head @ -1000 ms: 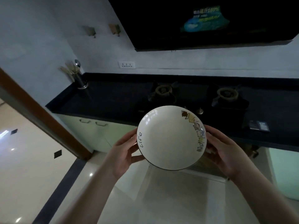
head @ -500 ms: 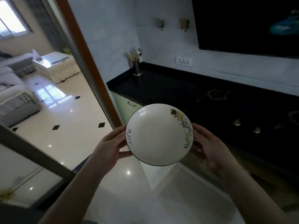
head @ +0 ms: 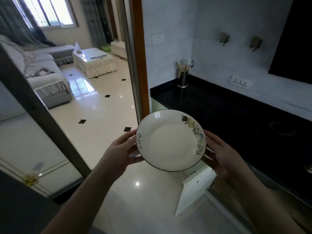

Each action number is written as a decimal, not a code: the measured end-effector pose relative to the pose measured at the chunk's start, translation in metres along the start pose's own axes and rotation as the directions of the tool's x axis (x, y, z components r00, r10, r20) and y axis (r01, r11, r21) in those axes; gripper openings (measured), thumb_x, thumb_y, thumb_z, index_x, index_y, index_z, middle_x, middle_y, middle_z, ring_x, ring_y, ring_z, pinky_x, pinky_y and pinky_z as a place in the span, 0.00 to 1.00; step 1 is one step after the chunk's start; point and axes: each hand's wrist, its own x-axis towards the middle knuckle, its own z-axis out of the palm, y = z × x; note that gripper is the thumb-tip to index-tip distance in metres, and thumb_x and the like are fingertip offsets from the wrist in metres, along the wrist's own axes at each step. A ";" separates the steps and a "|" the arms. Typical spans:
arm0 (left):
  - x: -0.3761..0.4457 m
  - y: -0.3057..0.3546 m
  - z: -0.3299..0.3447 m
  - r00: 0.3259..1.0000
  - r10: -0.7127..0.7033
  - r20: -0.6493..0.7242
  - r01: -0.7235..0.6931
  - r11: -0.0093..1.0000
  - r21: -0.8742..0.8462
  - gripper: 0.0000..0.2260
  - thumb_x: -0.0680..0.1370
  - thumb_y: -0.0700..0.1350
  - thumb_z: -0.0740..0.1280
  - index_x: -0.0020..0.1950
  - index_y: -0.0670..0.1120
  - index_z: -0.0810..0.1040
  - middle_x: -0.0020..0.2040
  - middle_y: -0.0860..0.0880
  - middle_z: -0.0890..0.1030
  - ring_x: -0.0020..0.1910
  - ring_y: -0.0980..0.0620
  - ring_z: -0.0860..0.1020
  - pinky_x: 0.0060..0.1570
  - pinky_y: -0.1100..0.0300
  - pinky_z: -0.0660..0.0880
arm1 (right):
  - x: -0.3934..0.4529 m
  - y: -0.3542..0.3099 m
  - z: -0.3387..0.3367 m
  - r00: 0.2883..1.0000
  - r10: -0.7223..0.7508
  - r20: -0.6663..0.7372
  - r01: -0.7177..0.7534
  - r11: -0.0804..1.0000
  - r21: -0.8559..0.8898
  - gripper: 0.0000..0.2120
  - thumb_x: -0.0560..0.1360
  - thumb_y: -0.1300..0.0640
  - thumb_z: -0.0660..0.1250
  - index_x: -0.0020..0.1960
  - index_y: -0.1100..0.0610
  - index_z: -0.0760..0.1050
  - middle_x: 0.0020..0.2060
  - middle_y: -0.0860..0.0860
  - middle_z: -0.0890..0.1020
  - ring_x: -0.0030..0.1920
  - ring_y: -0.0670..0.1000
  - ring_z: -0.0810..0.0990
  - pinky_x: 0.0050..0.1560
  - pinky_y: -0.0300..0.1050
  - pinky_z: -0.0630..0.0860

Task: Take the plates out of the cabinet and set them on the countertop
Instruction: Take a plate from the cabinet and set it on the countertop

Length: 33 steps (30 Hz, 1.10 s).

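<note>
A white plate (head: pixel 168 142) with a dark rim, the word "life" on its left side and a cartoon print on its right, is held in the air between both hands. My left hand (head: pixel 119 152) grips its left edge, thumb on top. My right hand (head: pixel 222 157) grips its right edge, fingers curled under the rim. The plate hangs just off the left front corner of the black countertop (head: pixel 228 112). An open white cabinet door (head: pixel 192 191) stands below the plate.
A metal utensil holder (head: pixel 182 78) with chopsticks stands at the countertop's back left corner. A socket (head: pixel 240 81) is on the wall behind. A wooden door frame (head: pixel 140 65) borders the counter on the left, with a living room beyond it. A stove burner (head: pixel 282 129) lies to the right.
The view has swung left, away from the stove toward the doorway and the counter's left end. Both hands have kept the same hold on the plate.
</note>
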 end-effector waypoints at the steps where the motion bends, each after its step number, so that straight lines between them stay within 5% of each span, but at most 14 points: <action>1: 0.002 0.006 -0.007 1.000 0.009 -0.013 -0.009 1.000 -0.001 0.12 0.78 0.48 0.69 0.61 0.50 0.83 0.54 0.43 0.85 0.51 0.44 0.84 0.53 0.39 0.79 | 0.006 0.001 0.009 1.000 0.002 0.006 -0.002 1.000 -0.002 0.12 0.80 0.56 0.63 0.49 0.43 0.84 0.49 0.47 0.87 0.45 0.47 0.86 0.35 0.41 0.81; 8: 0.032 0.047 -0.041 0.999 0.020 -0.044 -0.021 0.999 -0.024 0.10 0.82 0.42 0.64 0.57 0.48 0.85 0.50 0.44 0.86 0.46 0.46 0.85 0.40 0.50 0.82 | 0.049 -0.005 0.058 0.998 -0.025 0.050 0.025 1.000 0.003 0.14 0.81 0.57 0.61 0.50 0.43 0.84 0.50 0.47 0.86 0.45 0.47 0.86 0.37 0.42 0.81; 33: 0.283 0.091 -0.047 0.995 -0.057 -0.080 0.063 0.994 0.084 0.11 0.82 0.43 0.63 0.60 0.50 0.83 0.56 0.44 0.85 0.55 0.46 0.84 0.41 0.49 0.82 | 0.295 -0.047 0.082 1.000 0.000 -0.031 0.001 0.999 0.038 0.12 0.79 0.56 0.64 0.55 0.44 0.83 0.50 0.46 0.87 0.45 0.45 0.86 0.38 0.42 0.81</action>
